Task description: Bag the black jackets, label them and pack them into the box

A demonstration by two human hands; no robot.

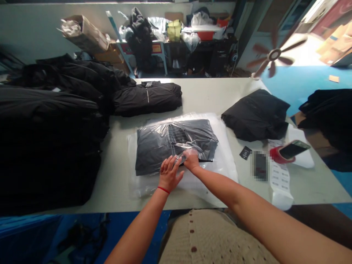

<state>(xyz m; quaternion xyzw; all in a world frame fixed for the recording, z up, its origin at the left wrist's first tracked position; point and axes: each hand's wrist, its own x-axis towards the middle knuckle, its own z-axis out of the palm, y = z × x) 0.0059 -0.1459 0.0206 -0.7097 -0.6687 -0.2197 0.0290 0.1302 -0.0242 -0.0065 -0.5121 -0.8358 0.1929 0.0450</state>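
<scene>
A folded dark garment (151,154), probably trousers with a gathered waistband, lies in a clear plastic bag (199,136) at the middle of the table. My left hand (169,174), a red string on its wrist, rests with fingers stretched on the near edge of the bag. Just right of it, my right hand (191,159) is closed at the bag's near edge, with plastic film over its fingers. Exactly how the fingers grip the film is hard to see. Beneath the garment spreads a stack of clear bags (227,161).
Piles of black garments (49,146) cover the left side; a folded black jacket (148,97) lies behind. At right are another black garment (255,113), a label roll (280,183), a phone (294,149) on a red stand and a small fan (274,55).
</scene>
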